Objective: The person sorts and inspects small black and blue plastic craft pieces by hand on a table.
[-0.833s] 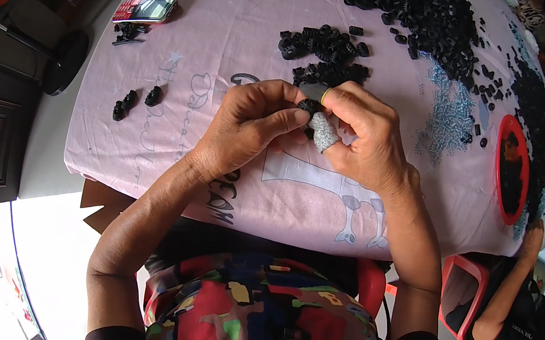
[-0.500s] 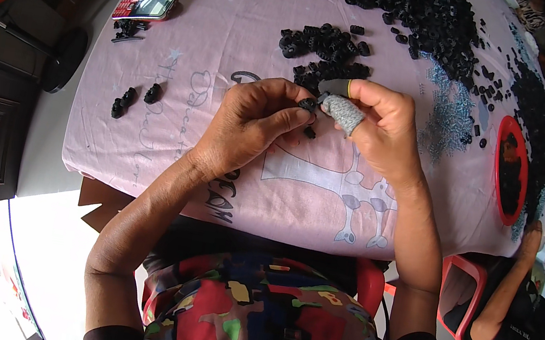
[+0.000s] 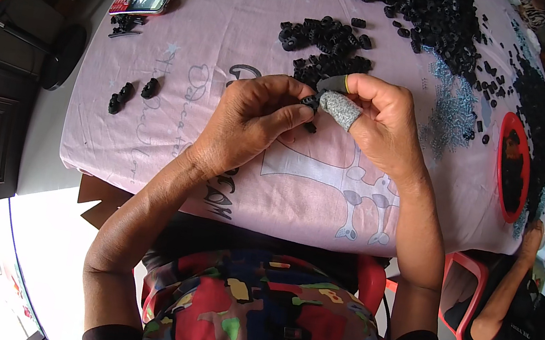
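Between thumb and forefinger, my left hand pinches a small black plastic part. My right hand presses against that same part from the other side, its fingertips closed around the end. Grey knitted covering wraps my right thumb, and a dark cover sits on a finger of that hand. Just beyond my fingers lies a small heap of black plastic parts, with another cluster farther off. What exactly the right fingertips grip is too small to make out.
A large pile of black parts covers the far right, beside scattered small bluish pieces. A red-rimmed tray stands at the right. On the left lie a red phone and some joined black parts. Other people sit around the table.
Both hands stay together at the black part, with only slight finger shifts. My right hand has turned a little around it.
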A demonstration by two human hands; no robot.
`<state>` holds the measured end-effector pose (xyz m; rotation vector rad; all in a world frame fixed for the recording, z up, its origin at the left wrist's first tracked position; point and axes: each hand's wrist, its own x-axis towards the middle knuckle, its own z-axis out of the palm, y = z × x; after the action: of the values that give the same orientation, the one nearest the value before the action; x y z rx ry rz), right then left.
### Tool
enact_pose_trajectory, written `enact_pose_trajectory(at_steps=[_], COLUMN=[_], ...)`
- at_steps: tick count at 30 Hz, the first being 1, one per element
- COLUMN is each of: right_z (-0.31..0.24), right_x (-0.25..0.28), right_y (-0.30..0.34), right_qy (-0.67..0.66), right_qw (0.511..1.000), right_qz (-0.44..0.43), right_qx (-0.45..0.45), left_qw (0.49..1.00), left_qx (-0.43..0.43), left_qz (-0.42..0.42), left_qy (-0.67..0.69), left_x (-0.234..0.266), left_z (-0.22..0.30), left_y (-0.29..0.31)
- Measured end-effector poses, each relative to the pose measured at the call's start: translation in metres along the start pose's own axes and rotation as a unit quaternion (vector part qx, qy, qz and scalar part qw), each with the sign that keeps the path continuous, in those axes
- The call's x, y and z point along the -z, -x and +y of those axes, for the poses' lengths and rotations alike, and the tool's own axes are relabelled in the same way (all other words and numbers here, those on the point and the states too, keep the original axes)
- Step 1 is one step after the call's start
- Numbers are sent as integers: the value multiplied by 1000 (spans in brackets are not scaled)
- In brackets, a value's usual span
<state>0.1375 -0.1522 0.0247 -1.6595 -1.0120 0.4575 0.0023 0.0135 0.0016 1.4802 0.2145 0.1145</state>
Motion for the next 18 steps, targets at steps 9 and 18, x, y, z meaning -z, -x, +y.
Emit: enact_pose_trajectory(at_steps=[9, 18], right_z=[-2, -4], right_x=[5, 4], right_y=[0, 0], right_qy=[35, 65], right_qw=[999, 997], right_qz=[-17, -27], right_qx=[7, 0], left_qw=[1000, 1000], left_qx=[-20, -18], left_qz=[11, 5], left_qy=[-16, -15], left_x=[0, 2], left_z=[0, 2], left_y=[0, 1])
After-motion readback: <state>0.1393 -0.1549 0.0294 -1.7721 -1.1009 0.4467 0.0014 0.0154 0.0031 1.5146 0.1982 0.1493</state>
